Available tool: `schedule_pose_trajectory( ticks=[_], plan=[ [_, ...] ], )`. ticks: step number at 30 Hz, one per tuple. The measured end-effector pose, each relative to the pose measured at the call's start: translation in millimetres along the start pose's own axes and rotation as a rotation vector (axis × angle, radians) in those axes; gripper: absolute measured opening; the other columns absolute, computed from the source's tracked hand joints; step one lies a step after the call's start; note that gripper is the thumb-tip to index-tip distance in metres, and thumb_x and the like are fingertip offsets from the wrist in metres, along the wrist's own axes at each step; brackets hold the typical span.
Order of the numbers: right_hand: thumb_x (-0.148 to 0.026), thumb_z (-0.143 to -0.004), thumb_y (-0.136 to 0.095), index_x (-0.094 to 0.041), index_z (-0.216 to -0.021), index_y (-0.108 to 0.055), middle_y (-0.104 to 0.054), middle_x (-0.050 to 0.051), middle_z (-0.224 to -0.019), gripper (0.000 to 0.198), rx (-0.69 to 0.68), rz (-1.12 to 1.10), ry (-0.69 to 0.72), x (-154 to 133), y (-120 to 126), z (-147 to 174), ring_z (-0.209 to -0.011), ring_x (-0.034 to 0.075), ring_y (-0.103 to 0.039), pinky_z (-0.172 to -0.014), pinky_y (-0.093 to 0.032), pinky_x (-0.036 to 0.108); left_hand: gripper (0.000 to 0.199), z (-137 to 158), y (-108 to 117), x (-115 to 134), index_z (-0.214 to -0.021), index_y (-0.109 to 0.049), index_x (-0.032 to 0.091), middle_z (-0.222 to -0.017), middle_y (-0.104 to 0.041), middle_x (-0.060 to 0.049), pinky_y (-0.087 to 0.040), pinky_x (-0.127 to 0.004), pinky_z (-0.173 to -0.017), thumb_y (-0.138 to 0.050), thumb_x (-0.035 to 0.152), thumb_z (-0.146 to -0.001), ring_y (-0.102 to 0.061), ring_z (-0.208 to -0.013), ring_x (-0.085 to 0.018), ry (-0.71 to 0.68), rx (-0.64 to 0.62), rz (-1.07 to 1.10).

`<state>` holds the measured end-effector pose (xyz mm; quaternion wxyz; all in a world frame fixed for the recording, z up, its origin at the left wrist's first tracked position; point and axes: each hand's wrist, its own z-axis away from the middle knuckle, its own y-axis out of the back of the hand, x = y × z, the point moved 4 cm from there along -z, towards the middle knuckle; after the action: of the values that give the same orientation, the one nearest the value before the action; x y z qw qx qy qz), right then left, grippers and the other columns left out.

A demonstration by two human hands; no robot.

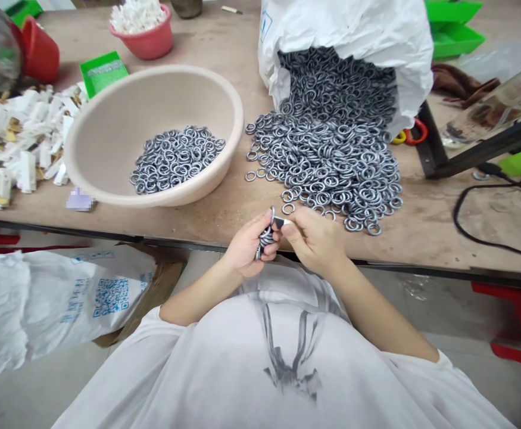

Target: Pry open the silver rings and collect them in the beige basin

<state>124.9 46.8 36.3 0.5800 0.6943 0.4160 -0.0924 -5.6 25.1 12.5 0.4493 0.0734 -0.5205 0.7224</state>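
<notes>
At the table's front edge, my left hand [243,249] is closed around several grey metal rings [266,237], one of which stands up between thumb and forefinger. My right hand [321,239] pinches a small tool with a black tip [280,222], which meets that upright ring. Most of the tool is hidden in the fingers, so its kind is unclear. Just beyond my hands spreads a pile of loose grey rings [331,161], spilling from a white sack [349,27]. To the left stands a beige basin [102,134] with more rings [177,159] in its bottom.
White plastic pieces [28,140] cover the table's left side. Behind the basin are a green tray [103,72] and a pink bowl [146,43] of white bits. A dark metal frame [487,146] and black cable [459,217] lie right. Another sack [50,304] is below left.
</notes>
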Motion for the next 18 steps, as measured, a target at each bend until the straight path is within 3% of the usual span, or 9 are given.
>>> schedule_pose_trajectory(
  ticks=[4, 12, 14, 18],
  plan=[
    [-0.055, -0.103, -0.030, -0.021, -0.078, -0.062, -0.063, 0.007, -0.076, 0.054, -0.028, 0.182, 0.085, -7.8, 2.7, 6.1, -0.075, 0.020, -0.056, -0.065, -0.032, 0.032, 0.042, 1.3, -2.8, -0.4, -0.080, -0.048, 0.019, -0.061, -0.051, 0.007, -0.020, -0.012, -0.035, -0.076, 0.051, -0.078, -0.039, -0.039, -0.003, -0.051, 0.037, -0.047],
    [-0.055, -0.100, -0.039, -0.021, -0.069, -0.055, -0.058, 0.004, -0.066, 0.048, -0.026, 0.156, 0.122, -10.0, 1.5, 4.8, -0.066, 0.018, -0.052, -0.062, -0.029, 0.032, 0.040, 1.5, -1.6, -1.7, -0.080, -0.046, 0.020, -0.060, -0.048, 0.008, -0.019, -0.013, -0.036, -0.074, 0.049, -0.079, -0.038, -0.039, -0.003, -0.072, 0.028, -0.077],
    [-0.054, -0.099, -0.042, -0.022, -0.068, -0.053, -0.057, 0.003, -0.065, 0.046, -0.020, 0.071, 0.069, -4.4, 1.8, 2.3, -0.065, 0.017, -0.051, -0.062, -0.029, 0.031, 0.040, 3.0, -1.8, -4.1, -0.079, -0.046, 0.019, -0.061, -0.048, 0.007, -0.019, -0.014, -0.036, -0.073, 0.049, -0.080, -0.037, -0.039, -0.003, -0.064, 0.001, -0.086],
    [-0.054, -0.100, -0.041, -0.023, -0.065, -0.047, -0.048, -0.001, -0.058, 0.047, 0.116, -0.123, -0.192, 23.3, 9.4, -6.1, -0.058, 0.015, -0.045, -0.059, -0.029, 0.030, 0.044, 11.4, -8.2, -5.5, -0.070, -0.045, 0.018, -0.062, -0.046, 0.005, -0.020, -0.016, -0.036, -0.071, 0.051, -0.080, -0.035, -0.040, -0.003, -0.040, -0.131, -0.148]
  ],
)
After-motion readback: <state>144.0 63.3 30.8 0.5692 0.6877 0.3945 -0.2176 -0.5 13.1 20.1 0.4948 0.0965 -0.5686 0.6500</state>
